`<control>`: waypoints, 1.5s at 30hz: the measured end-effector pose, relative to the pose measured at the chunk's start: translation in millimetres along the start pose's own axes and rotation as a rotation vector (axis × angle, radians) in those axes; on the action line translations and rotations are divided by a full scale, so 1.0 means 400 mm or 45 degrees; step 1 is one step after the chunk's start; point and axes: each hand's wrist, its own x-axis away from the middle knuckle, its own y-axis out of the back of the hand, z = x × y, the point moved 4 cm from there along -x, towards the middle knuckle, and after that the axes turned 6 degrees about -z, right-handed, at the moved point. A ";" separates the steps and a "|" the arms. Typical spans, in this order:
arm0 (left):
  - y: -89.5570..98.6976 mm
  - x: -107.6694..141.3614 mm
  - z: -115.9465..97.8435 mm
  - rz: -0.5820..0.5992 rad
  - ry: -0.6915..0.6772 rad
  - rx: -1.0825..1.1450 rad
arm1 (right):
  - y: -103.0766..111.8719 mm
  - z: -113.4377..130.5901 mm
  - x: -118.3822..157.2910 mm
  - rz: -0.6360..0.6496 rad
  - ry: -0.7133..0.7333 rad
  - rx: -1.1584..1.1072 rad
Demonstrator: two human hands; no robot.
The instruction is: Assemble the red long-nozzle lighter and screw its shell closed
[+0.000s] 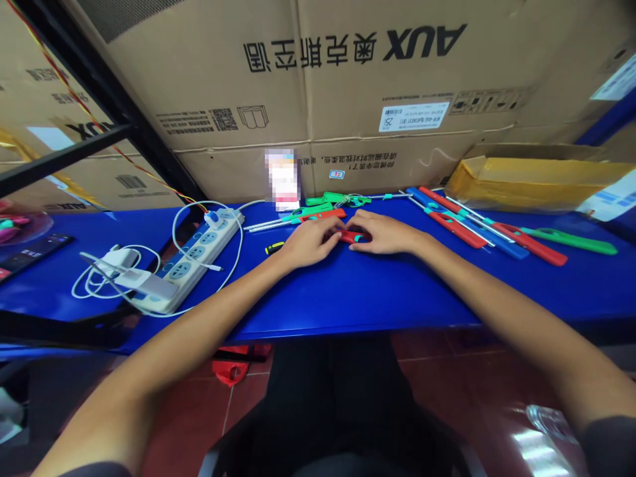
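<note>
Left hand (313,244) and right hand (381,233) are drawn close together over the far part of the table (298,298), fingers bent inward and nearly closed, with a short stretch of red lighter (354,236) between them. My left thumb and fingers pinch its left end and my right thumb and fingertips curl round its right end, so each hand seems to have hold of the same piece. I judge the handling of this one to be under way rather than finished: it is not yet set aside, and I cannot tell whether it is complete, since my fingers cover much of it.

Just behind my left hand lie an orange-red lighter (325,214) and some green pieces (338,198), with thin metal stems (263,226) reaching out to the left. I grip none of these, so they may count among what is left. Well to the right of my right hand is a spread of long lighters (539,246) in red, blue and green; several look whole, though whether they are done or waiting I cannot tell. The red lighter sits in front of my body, raised or resting on the table, I cannot say which
</note>
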 end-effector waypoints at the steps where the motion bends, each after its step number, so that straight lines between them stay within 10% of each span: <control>1: 0.003 -0.003 0.009 -0.039 0.020 -0.062 | -0.001 -0.004 0.001 0.013 0.013 0.002; 19: -0.091 -0.244 0.043 0.197 0.021 -0.584 | -0.036 -0.040 -0.002 -0.039 0.019 -0.004; 32: -0.081 -0.238 0.066 0.165 0.186 -0.503 | -0.029 -0.032 -0.006 0.000 0.009 -0.014; 45: 0.025 -0.132 0.104 -0.244 0.273 0.354 | -0.023 -0.027 0.001 -0.008 0.056 0.000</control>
